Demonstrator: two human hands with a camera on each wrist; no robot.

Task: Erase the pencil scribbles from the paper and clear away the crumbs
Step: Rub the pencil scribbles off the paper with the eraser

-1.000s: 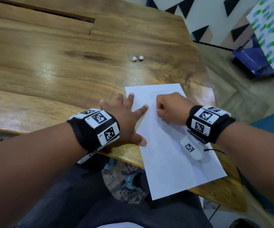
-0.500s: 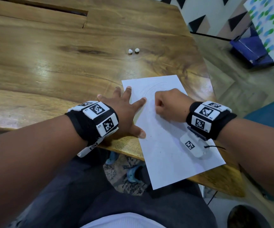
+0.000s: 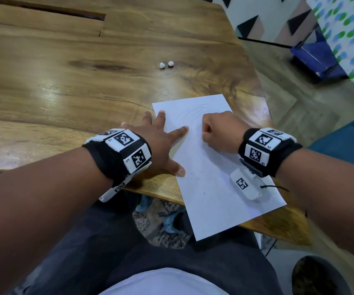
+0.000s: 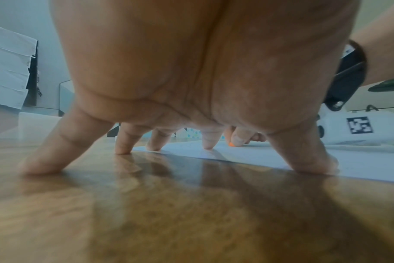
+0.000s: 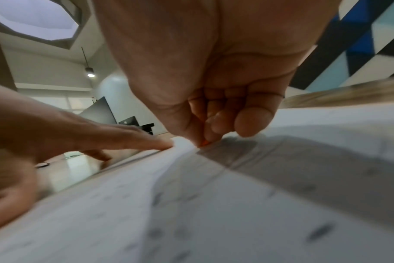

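**Fist edges along the sheet; left hand pins it**

Since a second ago the right hand (image 3: 218, 130) has barely shifted on the paper (image 3: 212, 177), its fist now just right of the left index fingertip, while the left hand (image 3: 161, 143) has kept its spread pose.

From the head view, the paper lies at the near right edge of the bench (image 3: 65, 86), one corner hanging over the edge. Faint curved pencil lines (image 3: 193, 112) show near its far end, and small dark crumbs (image 3: 203, 193) dot the middle. Left fingers are spread wide and straight: index and thumb press the paper's left edge, the rest sit on wood. What the fist holds is hidden here.

The right wrist view shows it: curled fingers (image 5: 252, 122) pinch a small orange eraser (image 5: 204, 142), its tip touching the paper, which buckles up in a ridge beside the left index finger. The left wrist view also catches the orange tip (image 4: 231, 144) behind the planted fingers.

Two white lumps (image 3: 166, 64) sit well apart, farther up the bench.
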